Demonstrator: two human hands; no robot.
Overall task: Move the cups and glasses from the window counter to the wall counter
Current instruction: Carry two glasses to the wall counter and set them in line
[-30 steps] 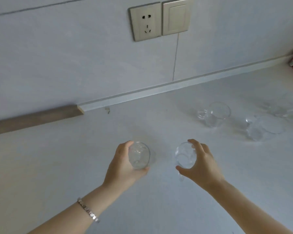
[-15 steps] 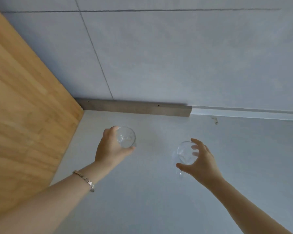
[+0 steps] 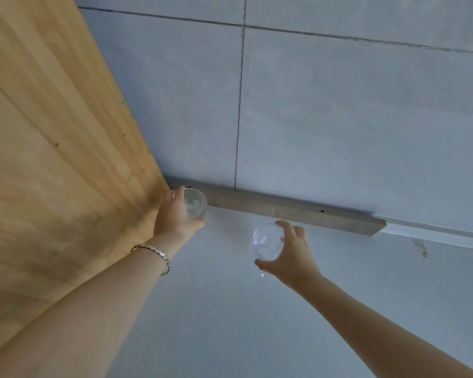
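We see 2 small clear drinking glasses, both empty and both with their open mouths turned up toward us. The 1st small clear round glass tumbler [image 3: 195, 203] is gripped in the left hand [image 3: 175, 216] and stands upright at the left end of the grey wooden strip [image 3: 284, 211]. We cannot tell whether its base touches anything. The 2nd clear round glass [image 3: 266, 242] sits in the right hand [image 3: 290, 255], pinched between thumb and fingers at its rim. It is near the strip's middle, on our side of it, and well apart from the 1st.
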